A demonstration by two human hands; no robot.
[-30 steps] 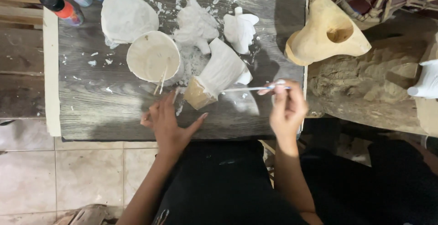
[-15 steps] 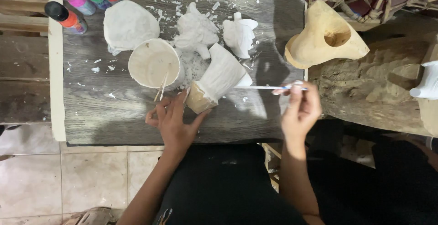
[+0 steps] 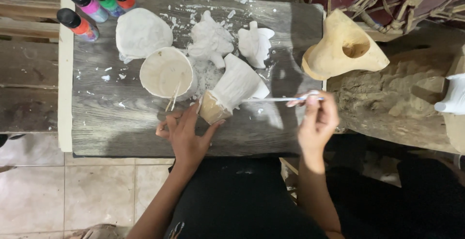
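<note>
White-coated carving (image 3: 235, 89) lies on its side mid-worktop (image 3: 121, 127). Left hand (image 3: 186, 132) braces its bare wooden base, fingers around it. Right hand (image 3: 317, 118) pinches a thin brush (image 3: 276, 99), tip on the carving. Paint cup (image 3: 167, 73) just beside; paint bottles (image 3: 94, 1) at far corner.

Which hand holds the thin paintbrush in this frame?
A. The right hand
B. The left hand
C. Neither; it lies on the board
A: the right hand pinches the paintbrush by its end, while the left hand steadies the white-painted figure.
</note>
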